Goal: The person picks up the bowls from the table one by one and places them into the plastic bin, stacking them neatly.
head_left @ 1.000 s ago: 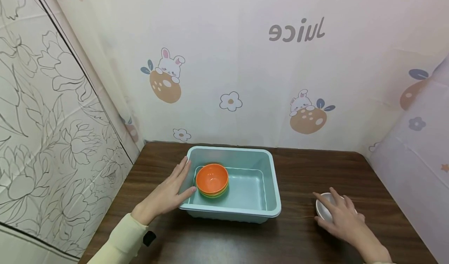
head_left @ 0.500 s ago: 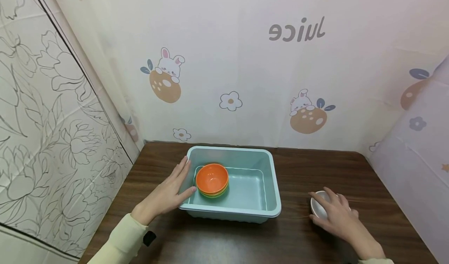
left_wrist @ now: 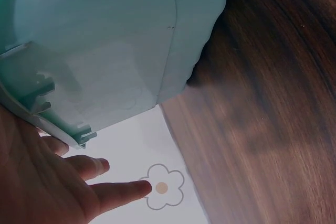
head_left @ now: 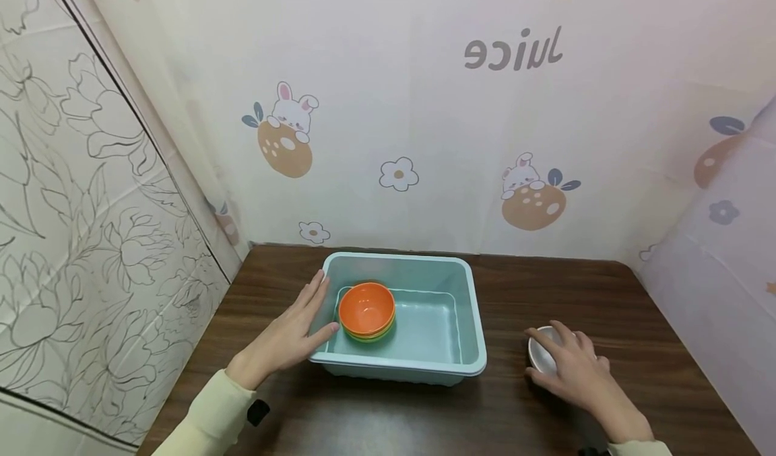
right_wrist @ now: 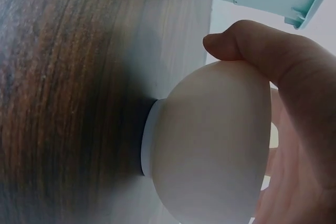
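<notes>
My right hand (head_left: 576, 368) grips a small white bowl (head_left: 543, 362) from above, thumb and fingers spread around its rim. In the right wrist view the thumb presses the outside of the bowl (right_wrist: 215, 140), whose foot is at or just above the tabletop; I cannot tell which. A light teal plastic basin (head_left: 433, 362) stands at the table's middle. My left hand (head_left: 287, 335) rests on its left rim with fingers straight. Inside the basin, at its left, an orange bowl (head_left: 366, 308) tops a nested stack, with a green bowl (head_left: 371, 339) below.
The dark wood table (head_left: 515, 294) extends around the basin and between it and the white bowl. Behind it hangs a white printed curtain (head_left: 400, 106). Side curtains (head_left: 121, 240) border the table at left and right.
My right hand has moved left with the white bowl, a little closer to the basin. The left hand, the basin and the stacked bowls have stayed where they were.
</notes>
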The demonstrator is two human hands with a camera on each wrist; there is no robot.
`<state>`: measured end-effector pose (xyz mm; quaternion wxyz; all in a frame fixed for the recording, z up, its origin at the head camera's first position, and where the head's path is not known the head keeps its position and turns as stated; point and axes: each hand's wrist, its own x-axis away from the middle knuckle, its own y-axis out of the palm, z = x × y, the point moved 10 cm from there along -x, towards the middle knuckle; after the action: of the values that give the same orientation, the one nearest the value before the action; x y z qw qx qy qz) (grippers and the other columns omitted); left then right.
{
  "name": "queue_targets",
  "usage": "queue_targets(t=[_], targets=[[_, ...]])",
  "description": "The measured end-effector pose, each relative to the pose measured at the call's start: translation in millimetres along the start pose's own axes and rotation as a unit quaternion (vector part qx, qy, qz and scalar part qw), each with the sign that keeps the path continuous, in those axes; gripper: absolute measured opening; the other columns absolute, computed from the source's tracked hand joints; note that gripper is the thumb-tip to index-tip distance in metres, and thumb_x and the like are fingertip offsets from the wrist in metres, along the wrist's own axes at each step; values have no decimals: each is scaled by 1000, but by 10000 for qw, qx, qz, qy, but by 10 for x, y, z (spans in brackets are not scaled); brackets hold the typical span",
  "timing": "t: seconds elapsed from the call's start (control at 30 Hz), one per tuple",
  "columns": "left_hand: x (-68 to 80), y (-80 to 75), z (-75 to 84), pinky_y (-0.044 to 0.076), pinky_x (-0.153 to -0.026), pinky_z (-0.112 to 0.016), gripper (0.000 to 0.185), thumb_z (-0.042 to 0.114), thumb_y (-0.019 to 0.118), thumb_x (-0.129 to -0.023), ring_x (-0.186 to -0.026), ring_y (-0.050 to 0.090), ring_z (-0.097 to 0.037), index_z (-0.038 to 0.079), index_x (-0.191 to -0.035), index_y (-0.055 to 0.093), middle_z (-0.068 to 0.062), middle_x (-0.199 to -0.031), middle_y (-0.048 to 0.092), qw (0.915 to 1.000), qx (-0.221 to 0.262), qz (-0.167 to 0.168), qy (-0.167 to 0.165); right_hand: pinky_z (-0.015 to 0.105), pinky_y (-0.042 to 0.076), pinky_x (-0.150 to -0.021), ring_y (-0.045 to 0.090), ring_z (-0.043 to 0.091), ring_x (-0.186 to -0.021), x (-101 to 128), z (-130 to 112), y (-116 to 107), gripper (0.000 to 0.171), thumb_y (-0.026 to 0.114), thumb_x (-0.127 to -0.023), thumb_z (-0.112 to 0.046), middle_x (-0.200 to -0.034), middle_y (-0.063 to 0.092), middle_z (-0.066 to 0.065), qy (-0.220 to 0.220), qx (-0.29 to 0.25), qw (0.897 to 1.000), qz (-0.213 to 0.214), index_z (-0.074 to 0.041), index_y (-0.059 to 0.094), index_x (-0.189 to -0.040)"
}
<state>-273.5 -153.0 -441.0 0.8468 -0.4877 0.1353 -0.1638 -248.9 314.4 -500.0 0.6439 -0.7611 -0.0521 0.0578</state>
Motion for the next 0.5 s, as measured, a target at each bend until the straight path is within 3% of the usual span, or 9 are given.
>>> queue_targets(t=[0.2,0.5], targets=[[0,-17,20,37,-118,-57,90,65,48,-101,-161,15,-27,15,-167,12,2,-175,-2,10000,-24,-31,14,79,44,-67,41,70,-122,-9,8,21,69,76,-85,-57,-149,40,28,104,-38,9999,-91,-25,57,-143],[-5,11,43,37,-119,-55,90,63,49,-101,-160,16,-27,14,-167,12,0,-175,-3,10000,-33,-6,56,79,43,-67,40,70,-122,18,40,40,66,76,-86,-53,-148,39,28,103,0,9999,-32,-26,56,-142]])
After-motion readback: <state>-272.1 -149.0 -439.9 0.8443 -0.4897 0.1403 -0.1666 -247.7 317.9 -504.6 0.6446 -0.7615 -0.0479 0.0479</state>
